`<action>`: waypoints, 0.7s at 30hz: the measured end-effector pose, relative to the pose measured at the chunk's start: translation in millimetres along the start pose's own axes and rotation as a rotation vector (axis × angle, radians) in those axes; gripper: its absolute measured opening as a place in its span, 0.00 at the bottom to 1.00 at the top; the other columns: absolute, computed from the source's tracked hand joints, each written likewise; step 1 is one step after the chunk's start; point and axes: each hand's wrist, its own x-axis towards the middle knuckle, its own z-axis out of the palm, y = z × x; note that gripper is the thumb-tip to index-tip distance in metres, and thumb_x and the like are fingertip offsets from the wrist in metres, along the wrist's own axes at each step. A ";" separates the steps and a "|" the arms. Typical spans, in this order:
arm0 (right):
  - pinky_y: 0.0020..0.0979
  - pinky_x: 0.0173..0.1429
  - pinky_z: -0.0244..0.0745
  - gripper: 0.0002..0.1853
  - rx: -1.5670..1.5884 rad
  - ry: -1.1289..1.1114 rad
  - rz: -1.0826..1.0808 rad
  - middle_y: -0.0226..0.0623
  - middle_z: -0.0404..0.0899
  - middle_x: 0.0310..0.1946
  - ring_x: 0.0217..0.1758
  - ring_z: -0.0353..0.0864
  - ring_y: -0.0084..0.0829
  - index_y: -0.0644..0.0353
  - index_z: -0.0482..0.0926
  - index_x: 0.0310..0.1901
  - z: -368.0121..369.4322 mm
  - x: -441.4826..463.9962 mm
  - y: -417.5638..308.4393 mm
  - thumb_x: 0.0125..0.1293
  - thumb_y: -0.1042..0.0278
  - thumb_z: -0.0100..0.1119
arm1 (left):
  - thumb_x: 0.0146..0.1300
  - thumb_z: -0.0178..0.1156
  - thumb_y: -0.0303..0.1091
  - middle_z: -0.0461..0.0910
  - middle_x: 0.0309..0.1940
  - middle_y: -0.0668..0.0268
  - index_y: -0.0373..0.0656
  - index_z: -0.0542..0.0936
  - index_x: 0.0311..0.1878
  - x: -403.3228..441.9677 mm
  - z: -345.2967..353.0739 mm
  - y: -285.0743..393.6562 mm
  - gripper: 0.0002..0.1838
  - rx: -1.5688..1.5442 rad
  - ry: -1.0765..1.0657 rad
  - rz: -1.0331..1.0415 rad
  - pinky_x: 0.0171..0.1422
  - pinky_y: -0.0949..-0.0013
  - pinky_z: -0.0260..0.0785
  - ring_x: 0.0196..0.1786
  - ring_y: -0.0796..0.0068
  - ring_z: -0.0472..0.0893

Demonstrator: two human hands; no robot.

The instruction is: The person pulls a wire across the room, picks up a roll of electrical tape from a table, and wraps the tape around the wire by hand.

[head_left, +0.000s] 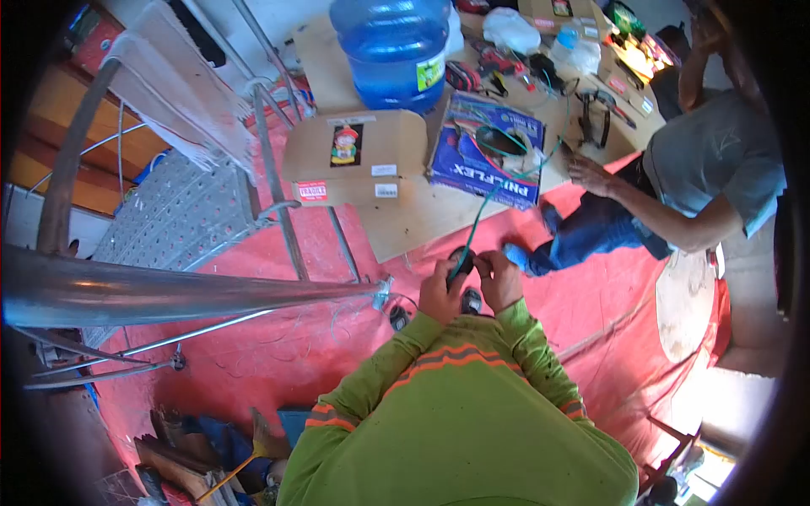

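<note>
While the green wire point(476, 221) runs down from the blue box point(485, 165) on the tabletop point(390, 239), the left hand point(440, 292) has its fingers closed on the lower stretch of it, in front of the person's green shirt point(468, 422). Just beside it, the right hand point(501, 280) is raised with its fingers curled in and drawn together; whether they pinch the wire's end, I cannot tell. The blue box lies near the table's edge, a round hole in its top face, with loops of wire crossing the hole and the box. A brown carton point(359, 150) with a red label sits to its left, and a large blue jug point(392, 63) stands behind the carton. On the box's right, a co-worker point(713, 160) leans in, one hand point(592, 177) near the table's edge, close to the wire and a dark tool point(596, 118). Below, red sheeting point(245, 341) covers the floor, and a metal pipe point(177, 291) reaches in from the left, ending near the left forearm.
</note>
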 end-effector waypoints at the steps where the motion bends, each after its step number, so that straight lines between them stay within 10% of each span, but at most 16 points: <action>1: 0.44 0.34 0.73 0.07 -0.057 -0.006 -0.010 0.48 0.78 0.29 0.32 0.79 0.49 0.64 0.75 0.33 2.7 -0.7 5.3 0.61 0.68 0.57 | 0.59 0.61 0.30 0.78 0.23 0.57 0.40 0.71 0.44 0.3 -0.5 -0.1 0.12 0.012 -0.012 -0.026 0.26 0.65 0.67 0.22 0.64 0.78; 7: 0.49 0.34 0.71 0.08 -0.101 -0.073 -0.144 0.52 0.76 0.31 0.31 0.76 0.55 0.64 0.69 0.37 5.4 2.1 15.0 0.64 0.67 0.51 | 0.59 0.59 0.33 0.79 0.31 0.48 0.39 0.71 0.45 -0.4 -2.6 -4.1 0.14 -0.036 -0.046 -0.056 0.36 0.54 0.71 0.34 0.47 0.80; 15: 0.53 0.30 0.67 0.07 -0.116 -0.186 -0.234 0.54 0.72 0.26 0.28 0.74 0.57 0.63 0.65 0.37 0.4 3.5 -6.1 0.63 0.71 0.49 | 0.58 0.60 0.29 0.78 0.24 0.58 0.41 0.72 0.40 -0.7 2.0 -10.1 0.09 -0.017 -0.053 -0.085 0.28 0.66 0.67 0.23 0.64 0.78; 21: 0.37 0.35 0.72 0.04 0.145 -0.034 -0.103 0.46 0.73 0.29 0.30 0.76 0.43 0.64 0.68 0.39 6.2 -7.1 14.8 0.63 0.76 0.50 | 0.56 0.62 0.27 0.76 0.23 0.66 0.40 0.72 0.40 4.2 -2.0 -13.4 0.11 -0.027 -0.046 -0.120 0.31 0.73 0.66 0.25 0.80 0.73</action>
